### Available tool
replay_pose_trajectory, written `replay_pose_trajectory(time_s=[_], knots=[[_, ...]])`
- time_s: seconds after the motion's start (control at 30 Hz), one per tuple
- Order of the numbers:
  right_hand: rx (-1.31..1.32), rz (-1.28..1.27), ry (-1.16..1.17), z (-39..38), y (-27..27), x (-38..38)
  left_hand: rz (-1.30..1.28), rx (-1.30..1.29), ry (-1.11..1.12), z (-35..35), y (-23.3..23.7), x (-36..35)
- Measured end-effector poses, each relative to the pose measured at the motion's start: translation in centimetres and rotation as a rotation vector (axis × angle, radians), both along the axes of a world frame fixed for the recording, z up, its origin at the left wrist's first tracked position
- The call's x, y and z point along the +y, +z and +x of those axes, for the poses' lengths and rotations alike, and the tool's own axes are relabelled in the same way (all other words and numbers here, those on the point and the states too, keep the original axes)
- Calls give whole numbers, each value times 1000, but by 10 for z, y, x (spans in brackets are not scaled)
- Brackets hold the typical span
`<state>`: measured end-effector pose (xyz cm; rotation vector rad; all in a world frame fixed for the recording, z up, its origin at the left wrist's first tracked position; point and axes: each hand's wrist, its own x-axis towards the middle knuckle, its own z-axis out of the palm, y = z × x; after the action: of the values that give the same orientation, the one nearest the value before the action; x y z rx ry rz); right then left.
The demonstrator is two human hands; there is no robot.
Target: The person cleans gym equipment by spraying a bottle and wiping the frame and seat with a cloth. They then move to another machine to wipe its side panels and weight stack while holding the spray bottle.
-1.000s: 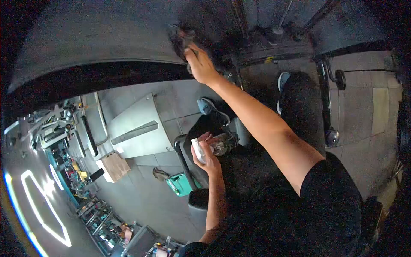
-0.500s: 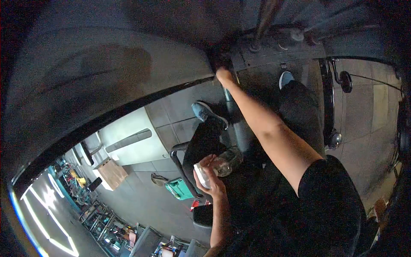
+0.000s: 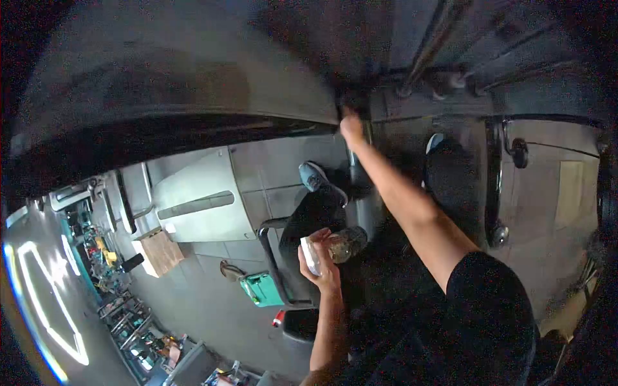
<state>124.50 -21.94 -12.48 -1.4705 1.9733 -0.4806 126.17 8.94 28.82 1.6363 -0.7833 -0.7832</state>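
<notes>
My left hand [image 3: 324, 262] is wrapped around a clear bottle [image 3: 348, 245] with a white top, held tilted in front of my dark-clothed leg. My right arm reaches up and forward. At its end, my right hand [image 3: 351, 127] is closed against the edge of a large dark panel [image 3: 257, 122]. Shadow and blur hide what its fingers hold, if anything.
A pale panel with a long slot [image 3: 205, 196] is at the left, beside a cardboard box [image 3: 159, 252]. A teal case [image 3: 262, 289] lies by a black chair frame [image 3: 268, 254]. Cluttered shelves [image 3: 129, 315] are at the lower left. My shoe [image 3: 313, 176] rests on the tiled floor.
My view has tilted, so the dark panel's edge looks more level and the surroundings have shifted. The left hand keeps its hold on the bottle; the right hand stays at the panel's edge.
</notes>
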Motion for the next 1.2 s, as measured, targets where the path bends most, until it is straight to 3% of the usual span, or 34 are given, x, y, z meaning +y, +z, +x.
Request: replay_pose_trajectory(time_s=[0.07,0.1,0.13,0.2,0.3,0.4,0.47,0.53,0.63,0.67,0.7,0.73,0.8,0.93,1.0,1.03,1.2], knots=[[-591,-204,-266,-50,235,24,-44,32,-30,-2,-6,-1],[-579,-507,-149,-50,290,20,-120,44,-41,-5,-2,-5],[-808,-429,-130,-56,345,31,-59,85,-24,-6,-2,-3],[-1003,-482,-40,-63,434,27,-46,129,-43,1,-15,-5],[-1110,-679,177,-79,550,26,-289,42,82,-7,-42,-4],[-1061,-810,274,-79,646,3,-187,113,-24,0,-18,-12],[-1268,-1117,453,-76,711,-22,-132,86,-16,-3,-8,-16],[-1243,-1217,555,-72,770,-50,-132,71,-23,-1,-7,-12],[-1157,-1396,484,-73,846,-57,-177,103,-14,-7,-4,-20],[-1308,-1401,654,-67,861,-77,-185,78,-16,-7,-5,-18],[-1457,-1389,821,-67,867,-81,-184,55,-17,-7,-2,-16],[-1458,-1378,807,-69,860,-80,-154,63,-3,-7,-1,-13],[-1163,-1385,703,-75,834,-74,-140,107,-12,-5,-1,-12],[-1003,-1110,493,-86,727,-56,-163,86,-31,-1,-11,-9],[-812,-1524,378,-77,638,-52,-167,-15,-9,3,-30,-1],[-957,-1259,364,-80,600,-39,-174,-76,21,1,-34,-2],[-1074,-673,-21,-62,384,16,36,79,-29,-6,-4,-9]])
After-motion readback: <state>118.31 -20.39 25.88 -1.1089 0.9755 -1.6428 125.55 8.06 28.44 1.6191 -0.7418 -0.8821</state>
